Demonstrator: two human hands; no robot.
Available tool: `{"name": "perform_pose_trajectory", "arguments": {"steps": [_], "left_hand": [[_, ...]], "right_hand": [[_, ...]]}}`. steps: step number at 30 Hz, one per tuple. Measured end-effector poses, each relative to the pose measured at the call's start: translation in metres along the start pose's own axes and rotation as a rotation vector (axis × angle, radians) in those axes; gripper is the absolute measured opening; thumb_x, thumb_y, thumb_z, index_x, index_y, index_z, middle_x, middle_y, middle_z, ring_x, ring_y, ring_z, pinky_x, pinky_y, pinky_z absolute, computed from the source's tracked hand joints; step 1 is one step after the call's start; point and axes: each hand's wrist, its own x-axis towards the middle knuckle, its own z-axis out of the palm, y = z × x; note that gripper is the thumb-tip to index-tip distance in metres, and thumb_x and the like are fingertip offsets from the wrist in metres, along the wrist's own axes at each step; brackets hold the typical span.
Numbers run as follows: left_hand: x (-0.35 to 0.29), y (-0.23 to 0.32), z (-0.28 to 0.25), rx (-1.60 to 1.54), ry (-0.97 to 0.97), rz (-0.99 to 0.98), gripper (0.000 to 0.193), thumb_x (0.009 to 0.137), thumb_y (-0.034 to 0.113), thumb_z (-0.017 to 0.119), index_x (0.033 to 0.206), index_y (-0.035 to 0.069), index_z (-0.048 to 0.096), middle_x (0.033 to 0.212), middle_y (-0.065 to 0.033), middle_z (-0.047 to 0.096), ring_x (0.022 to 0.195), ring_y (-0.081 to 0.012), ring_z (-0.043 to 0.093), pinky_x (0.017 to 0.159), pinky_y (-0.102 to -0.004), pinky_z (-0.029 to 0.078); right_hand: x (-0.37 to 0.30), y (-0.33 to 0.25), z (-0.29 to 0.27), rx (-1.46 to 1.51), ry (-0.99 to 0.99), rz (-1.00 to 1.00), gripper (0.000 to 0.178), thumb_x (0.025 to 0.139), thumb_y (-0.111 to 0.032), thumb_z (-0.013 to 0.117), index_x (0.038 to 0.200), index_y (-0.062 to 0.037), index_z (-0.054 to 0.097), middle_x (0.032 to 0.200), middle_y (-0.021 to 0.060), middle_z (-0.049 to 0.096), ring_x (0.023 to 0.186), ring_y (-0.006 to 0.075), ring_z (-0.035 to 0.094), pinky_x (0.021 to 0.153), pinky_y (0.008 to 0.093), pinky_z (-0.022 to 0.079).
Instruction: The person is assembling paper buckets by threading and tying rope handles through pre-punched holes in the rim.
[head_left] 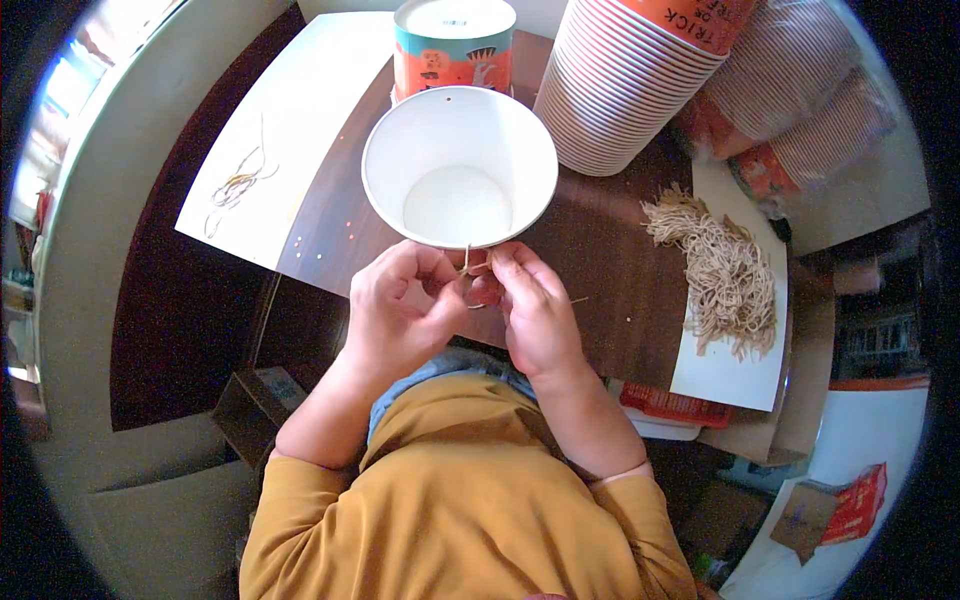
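Note:
A white paper bucket (395, 150) stands on the brown table, its open mouth facing me and a small hole showing near the far rim. At its near rim a thin tan string (468, 257) comes off the edge. Thumb and fingers of my left hand (395, 300) pinch this string just outside the bucket. My right hand (540, 305) is closed close beside it, also pinching the string. The fingertips of both hands almost meet, and the string's path between them is partly hidden.
Behind the bucket is an upturned teal and orange bucket (453, 62). A tall leaning stack of nested buckets (625, 105) stands at the back right, near plastic-wrapped stacks (790, 85). Cut strings (735, 285) lie heaped on the right; a few loose strands (238, 185) lie on the left white sheet.

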Motion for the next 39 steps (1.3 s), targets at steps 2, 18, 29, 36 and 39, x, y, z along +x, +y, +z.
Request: {"name": "perform_pose_trajectory", "arguments": {"steps": [2,18,29,36,39], "left_hand": [[-0.001,-0.001,-0.006,-0.131,-0.157,-0.264,0.010,0.068,0.004,0.066,0.075,0.001,0.059,0.068,-0.0085,0.061,0.063,-0.0203,0.061,0.061,-0.0298,0.050],[-0.002,-0.001,0.014,0.103,0.019,0.008,0.028,0.074,0.006,0.074,0.101,0.006,0.067,0.061,-0.0044,0.057,0.051,-0.0159,0.053,0.050,-0.0309,0.045],[0.002,-0.010,0.026,0.278,0.084,0.263,0.021,0.075,0.007,0.070,0.095,0.007,0.064,0.064,-0.0024,0.056,0.053,-0.0182,0.053,0.054,-0.0319,0.043],[0.003,-0.018,0.031,0.282,0.129,0.383,0.021,0.068,0.003,0.071,0.086,0.007,0.061,0.067,-0.0044,0.057,0.056,-0.0217,0.053,0.054,-0.0338,0.042],[0.004,-0.014,0.028,0.248,0.175,0.430,0.023,0.066,0.005,0.070,0.085,0.009,0.060,0.069,-0.0035,0.054,0.058,-0.0210,0.051,0.056,-0.0340,0.041]], "right_hand": [[0.000,0.000,0.002,-0.015,0.006,-0.021,0.028,0.098,-0.031,0.050,0.104,-0.0063,0.061,0.090,-0.0003,0.062,0.075,0.0081,0.054,0.071,0.0239,0.045],[-0.001,0.002,-0.003,-0.003,-0.021,-0.010,0.021,0.098,-0.021,0.050,0.104,-0.0031,0.060,0.092,0.0027,0.063,0.080,0.0087,0.057,0.074,0.0233,0.046],[-0.006,-0.010,-0.006,-0.232,-0.066,-0.084,0.020,0.098,-0.021,0.049,0.100,-0.0040,0.060,0.087,-0.0002,0.061,0.080,0.0062,0.054,0.076,0.0216,0.044],[-0.010,-0.020,-0.006,-0.327,-0.122,-0.153,0.020,0.098,-0.017,0.050,0.105,0.0001,0.059,0.089,0.0017,0.062,0.080,0.0070,0.053,0.073,0.0241,0.046],[-0.011,-0.025,-0.015,-0.494,-0.049,-0.191,0.019,0.096,-0.013,0.050,0.105,0.0015,0.059,0.089,0.0023,0.063,0.078,0.0063,0.054,0.070,0.0238,0.047]]}}
